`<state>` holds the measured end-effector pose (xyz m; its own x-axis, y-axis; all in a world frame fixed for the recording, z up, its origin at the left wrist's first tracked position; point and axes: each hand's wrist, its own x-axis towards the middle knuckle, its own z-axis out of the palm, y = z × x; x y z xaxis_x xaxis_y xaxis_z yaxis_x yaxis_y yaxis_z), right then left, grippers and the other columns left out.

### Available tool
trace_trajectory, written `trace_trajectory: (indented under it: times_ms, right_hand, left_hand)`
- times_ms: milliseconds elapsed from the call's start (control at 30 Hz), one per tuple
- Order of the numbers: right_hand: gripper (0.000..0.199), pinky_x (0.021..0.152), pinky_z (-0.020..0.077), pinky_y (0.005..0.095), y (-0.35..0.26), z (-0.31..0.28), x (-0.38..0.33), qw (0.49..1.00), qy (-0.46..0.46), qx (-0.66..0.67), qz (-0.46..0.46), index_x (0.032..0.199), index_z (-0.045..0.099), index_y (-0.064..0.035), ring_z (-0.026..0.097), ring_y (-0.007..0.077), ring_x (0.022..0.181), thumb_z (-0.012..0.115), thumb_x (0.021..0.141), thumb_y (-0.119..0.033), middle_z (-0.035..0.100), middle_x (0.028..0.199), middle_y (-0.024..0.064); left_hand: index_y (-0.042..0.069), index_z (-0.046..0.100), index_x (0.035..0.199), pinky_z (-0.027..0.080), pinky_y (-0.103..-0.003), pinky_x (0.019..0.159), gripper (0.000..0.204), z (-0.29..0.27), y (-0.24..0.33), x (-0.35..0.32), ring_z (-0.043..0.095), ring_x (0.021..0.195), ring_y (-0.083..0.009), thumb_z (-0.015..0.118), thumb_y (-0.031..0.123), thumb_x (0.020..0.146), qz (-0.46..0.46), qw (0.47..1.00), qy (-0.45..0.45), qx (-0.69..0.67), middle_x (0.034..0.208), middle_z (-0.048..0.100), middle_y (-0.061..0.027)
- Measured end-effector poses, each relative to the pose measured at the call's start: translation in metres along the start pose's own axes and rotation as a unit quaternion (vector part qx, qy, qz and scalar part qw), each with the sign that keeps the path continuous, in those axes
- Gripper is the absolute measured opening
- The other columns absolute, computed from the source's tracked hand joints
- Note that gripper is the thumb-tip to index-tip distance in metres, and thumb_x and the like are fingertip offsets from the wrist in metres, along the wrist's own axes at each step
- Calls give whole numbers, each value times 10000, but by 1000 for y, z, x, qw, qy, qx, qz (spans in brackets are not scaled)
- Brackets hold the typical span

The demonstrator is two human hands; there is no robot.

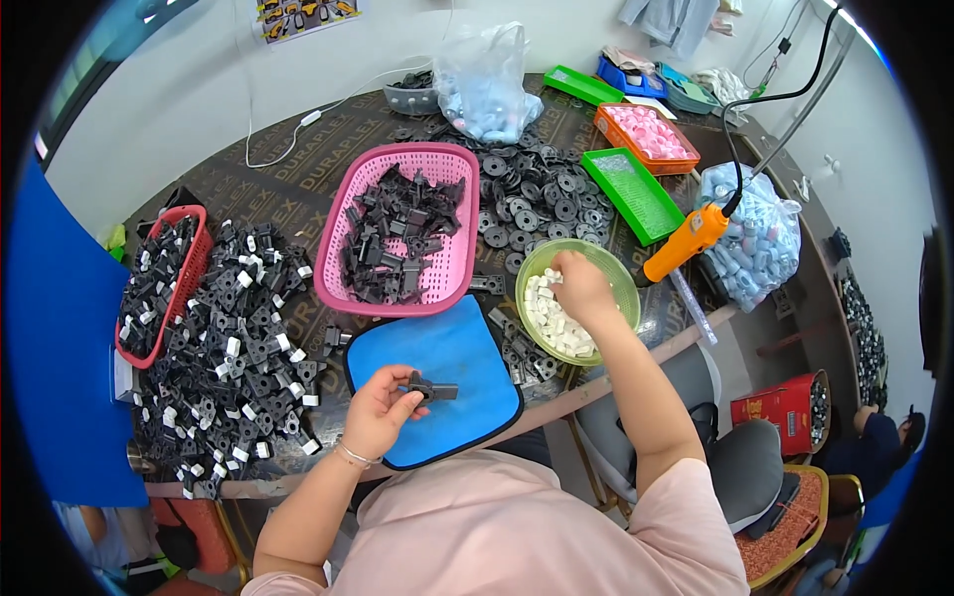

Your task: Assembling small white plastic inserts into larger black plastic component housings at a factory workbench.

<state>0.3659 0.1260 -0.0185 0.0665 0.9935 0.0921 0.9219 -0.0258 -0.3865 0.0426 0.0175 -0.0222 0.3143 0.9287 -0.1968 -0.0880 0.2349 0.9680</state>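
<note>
Over the blue mat (pixel 477 343), my left hand (pixel 380 412) pinches a black plastic part (pixel 437 389) between thumb and fingers. The part has a flat arm that points right. My right hand (pixel 584 286) reaches into the green bowl (pixel 629 288), fingers bent together among small white plastic pieces (pixel 556 323). Whether a piece is between those fingertips is hidden. Beyond the mat stands a pink basket (pixel 467 238) of similar black parts (pixel 402 223).
A pile of black parts with white pieces on them (pixel 234 348) spreads at left, beside a red basket (pixel 204 253). Black discs (pixel 542 194) lie behind the bowl. An orange electric screwdriver (pixel 686 241) hangs at right, near a green tray (pixel 636 204) and a bag of light-blue parts (pixel 750 248).
</note>
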Motion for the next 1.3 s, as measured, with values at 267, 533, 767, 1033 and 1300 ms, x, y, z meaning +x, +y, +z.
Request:
trace_trajectory:
  times_ms: [267,533,767,1033,1300]
  right_hand:
    - [176,701,484,383,16,6,6,997,8,76,-30,875,588,-35,597,309,790,673,726,-78,580,888,143]
    - [299,691,494,355,0,-11,-15,998,6,10,-55,1022,590,-41,613,266,763,671,735,-60,587,918,139]
    - [271,622,482,294,-65,-43,-43,969,-35,237,-65,934,575,-22,579,146,632,725,710,-45,611,813,72]
    - [413,577,458,278,-113,65,-84,908,-229,315,-156,998,516,-41,551,140,623,748,657,-22,603,777,56]
    - [448,575,456,321,-117,83,-88,917,-201,293,-182,1013,506,-57,552,200,625,744,634,-44,604,788,80]
  left_hand:
    - [19,473,1100,522,-269,662,247,-3,7,3,616,754,-159,549,-11,867,11,1000,27,-7,946,565,-79]
    - [19,479,1106,516,-242,670,253,-10,18,0,617,766,-138,565,-2,869,42,998,41,-31,961,562,-63]
    - [25,494,1086,517,-259,660,238,-17,28,-4,615,756,-149,560,-12,861,49,996,73,-19,928,576,-60]
    - [6,555,1100,502,-239,695,280,-18,11,2,605,766,-118,625,10,829,100,975,31,196,948,625,-58]
    - [42,597,1039,511,-355,668,269,-1,13,5,629,789,-296,645,60,775,201,850,20,487,919,640,-129]
